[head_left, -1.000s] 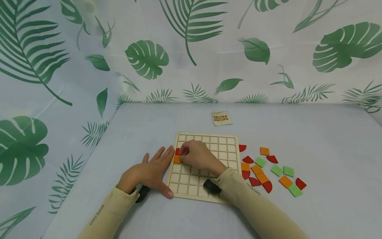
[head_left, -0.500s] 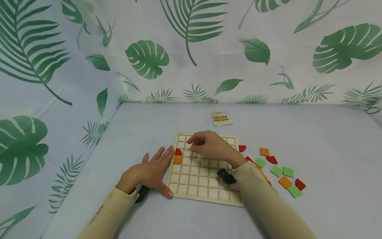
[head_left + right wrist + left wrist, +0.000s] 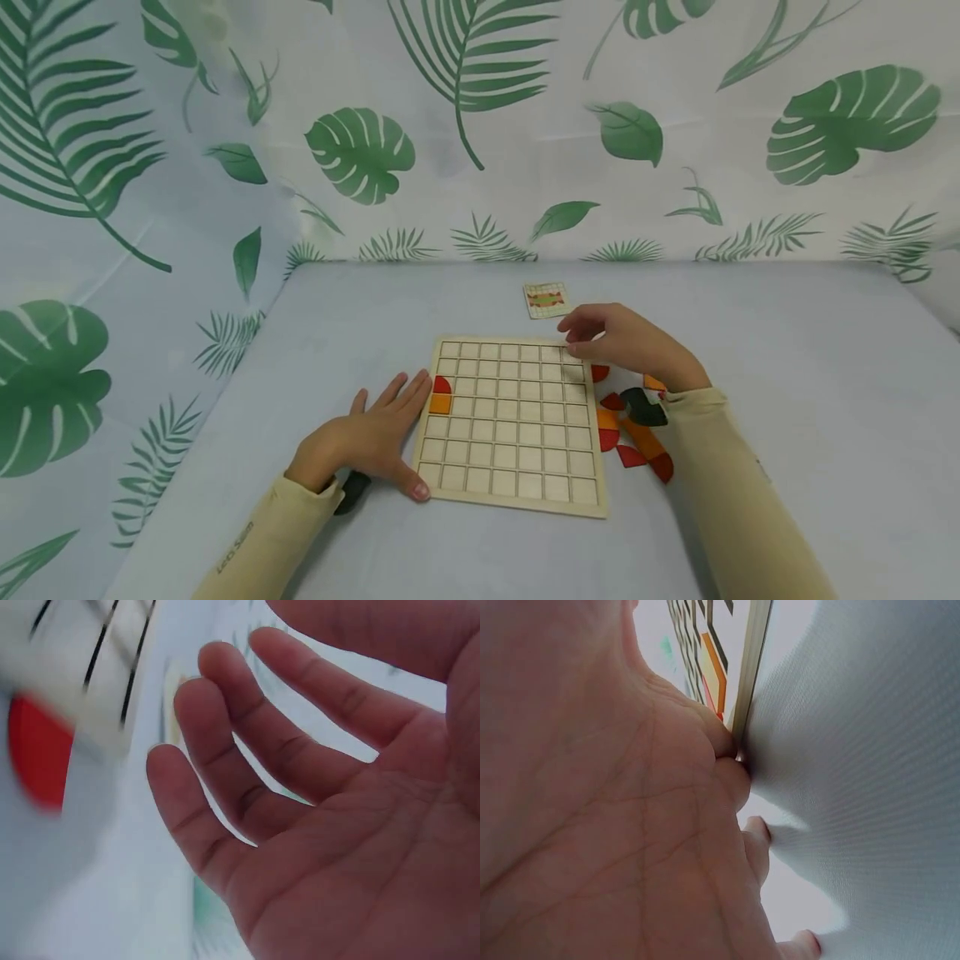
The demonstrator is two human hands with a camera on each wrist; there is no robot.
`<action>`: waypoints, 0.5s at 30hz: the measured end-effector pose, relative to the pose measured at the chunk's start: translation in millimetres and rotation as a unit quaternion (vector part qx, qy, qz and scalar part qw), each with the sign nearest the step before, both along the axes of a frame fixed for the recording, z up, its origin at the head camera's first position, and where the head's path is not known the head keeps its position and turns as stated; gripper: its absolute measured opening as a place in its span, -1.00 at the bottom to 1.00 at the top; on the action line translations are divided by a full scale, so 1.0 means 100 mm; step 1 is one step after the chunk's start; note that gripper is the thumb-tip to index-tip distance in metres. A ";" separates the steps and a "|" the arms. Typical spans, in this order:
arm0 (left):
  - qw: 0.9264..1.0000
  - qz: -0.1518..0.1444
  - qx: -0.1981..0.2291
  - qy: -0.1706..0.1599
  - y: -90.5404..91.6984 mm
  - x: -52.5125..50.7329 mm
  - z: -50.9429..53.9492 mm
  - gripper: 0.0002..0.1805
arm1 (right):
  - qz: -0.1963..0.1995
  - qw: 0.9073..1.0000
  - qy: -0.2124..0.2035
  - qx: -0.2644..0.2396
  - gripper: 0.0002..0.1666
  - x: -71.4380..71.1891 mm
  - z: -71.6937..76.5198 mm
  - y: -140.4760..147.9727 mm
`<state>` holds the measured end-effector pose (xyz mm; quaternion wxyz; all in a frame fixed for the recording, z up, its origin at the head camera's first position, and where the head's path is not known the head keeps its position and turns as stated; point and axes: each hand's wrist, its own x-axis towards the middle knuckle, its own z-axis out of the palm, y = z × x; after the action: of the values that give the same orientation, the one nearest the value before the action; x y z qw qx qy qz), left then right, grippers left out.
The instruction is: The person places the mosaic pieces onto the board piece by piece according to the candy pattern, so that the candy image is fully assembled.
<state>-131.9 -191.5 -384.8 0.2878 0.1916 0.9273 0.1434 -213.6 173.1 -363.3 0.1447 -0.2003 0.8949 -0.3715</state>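
Note:
A wooden grid board [image 3: 517,506] lies flat on the table. In its left column, a red quarter-circle tile [image 3: 442,385] sits just above an orange square tile [image 3: 440,404]. My left hand [image 3: 369,444] rests at the board's left edge with fingers spread; fingertips and thumb touch that edge. Above the board's upper right corner hovers my right hand [image 3: 626,340], its fingers loosely bent and apart. The right wrist view shows that palm [image 3: 352,847] with nothing in it. Close to the board's right edge lies another red quarter-circle tile [image 3: 601,373].
Loose tiles lie right of the board, among them an orange tile [image 3: 639,433] and a red tile [image 3: 632,456]; my right wrist and sleeve hide others. Behind the board lies a small pattern card [image 3: 545,307]. A leaf-print curtain [image 3: 480,125] stands behind the table.
My right hand has lifted off the red quarter-circle tile, leaving it in the grid, and moved right to the board's upper right corner. My left hand stays at the board's edge.

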 end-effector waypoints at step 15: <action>1.000 0.005 0.007 -0.002 -0.01 0.00 0.00 0.63 | -0.025 0.995 -0.074 0.064 -0.52 -0.06 -0.13 0.36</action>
<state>-132.0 -192.4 -384.4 0.2874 0.1888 0.9267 0.1516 -219.3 209.6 -376.5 0.2142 -0.1402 0.9084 -0.3306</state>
